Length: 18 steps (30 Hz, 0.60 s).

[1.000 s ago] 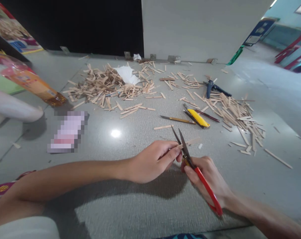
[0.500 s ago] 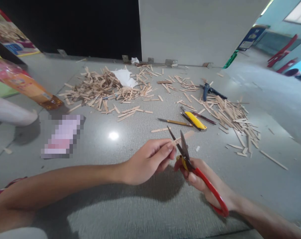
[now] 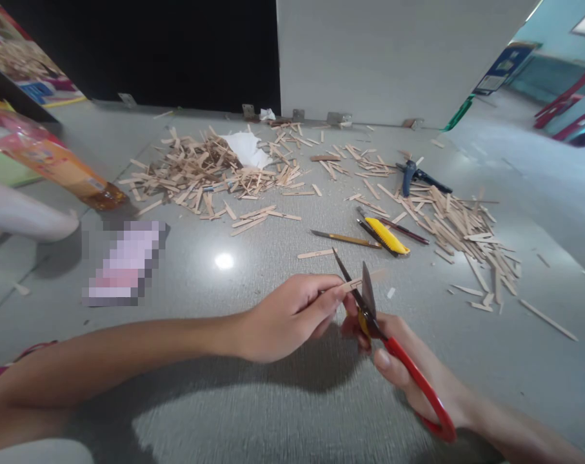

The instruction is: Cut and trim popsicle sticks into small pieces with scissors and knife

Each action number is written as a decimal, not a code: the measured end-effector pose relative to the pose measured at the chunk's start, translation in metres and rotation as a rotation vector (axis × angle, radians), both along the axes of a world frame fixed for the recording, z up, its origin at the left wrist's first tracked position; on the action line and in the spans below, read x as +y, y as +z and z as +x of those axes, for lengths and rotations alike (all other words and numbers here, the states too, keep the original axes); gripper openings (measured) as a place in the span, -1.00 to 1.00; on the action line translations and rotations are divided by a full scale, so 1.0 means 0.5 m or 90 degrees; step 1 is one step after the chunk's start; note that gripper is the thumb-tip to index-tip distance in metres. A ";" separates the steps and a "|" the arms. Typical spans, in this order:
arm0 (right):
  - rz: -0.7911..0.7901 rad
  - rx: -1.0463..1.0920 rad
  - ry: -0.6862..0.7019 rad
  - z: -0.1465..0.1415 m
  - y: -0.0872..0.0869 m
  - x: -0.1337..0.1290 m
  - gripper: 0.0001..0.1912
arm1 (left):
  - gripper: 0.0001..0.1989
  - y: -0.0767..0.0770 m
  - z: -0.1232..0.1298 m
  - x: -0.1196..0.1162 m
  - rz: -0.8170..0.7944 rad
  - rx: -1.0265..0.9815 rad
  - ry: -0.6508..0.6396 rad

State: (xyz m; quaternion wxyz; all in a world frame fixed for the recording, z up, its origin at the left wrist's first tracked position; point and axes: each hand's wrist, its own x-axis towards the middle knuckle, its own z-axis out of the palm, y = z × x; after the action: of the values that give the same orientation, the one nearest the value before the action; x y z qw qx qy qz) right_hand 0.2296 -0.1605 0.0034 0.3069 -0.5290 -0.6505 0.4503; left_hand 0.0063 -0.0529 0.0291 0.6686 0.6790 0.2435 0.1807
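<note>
My left hand [image 3: 292,316] pinches a flat wooden stick [image 3: 354,284] between thumb and fingers. The stick's free end points right and passes between the parted blades of the scissors [image 3: 364,299]. My right hand [image 3: 408,361] is wrapped round the scissors' red handle, with the blades pointing up and away. Just beyond the hands, another wooden stick [image 3: 316,254] lies flat on the floor. Behind it lie a slim craft knife [image 3: 345,239] and a yellow box cutter [image 3: 387,236]. A small pale scrap [image 3: 391,293] rests right of the blades.
A heap of cut sticks [image 3: 195,167] with white paper [image 3: 247,149] lies at back left. More sticks [image 3: 466,225] spread at right beside a dark blue clamp-like tool [image 3: 409,177]. A bottle [image 3: 74,171] leans at far left, near a blurred-out pinkish rectangle [image 3: 128,261]. A panel [image 3: 393,64] stands behind.
The scissors have shifted slightly right and down with my right hand. More of the stick shows past my left fingers. The whole view has shifted a little.
</note>
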 end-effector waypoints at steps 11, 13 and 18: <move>0.004 0.007 -0.008 -0.019 0.017 0.009 -0.23 | -0.58 0.007 0.000 -0.005 0.033 0.027 -0.033; 0.000 0.016 -0.003 -0.022 0.019 0.012 -0.23 | -0.57 0.006 0.000 -0.006 0.030 0.032 -0.035; -0.001 0.032 0.001 -0.023 0.010 0.014 -0.22 | -0.59 0.005 0.001 -0.009 0.030 0.027 -0.040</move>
State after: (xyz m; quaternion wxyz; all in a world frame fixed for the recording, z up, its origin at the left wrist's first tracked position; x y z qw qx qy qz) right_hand 0.2183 -0.1534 0.0086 0.3226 -0.5171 -0.6428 0.4641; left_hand 0.0071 -0.0575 0.0314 0.6526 0.7055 0.2319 0.1504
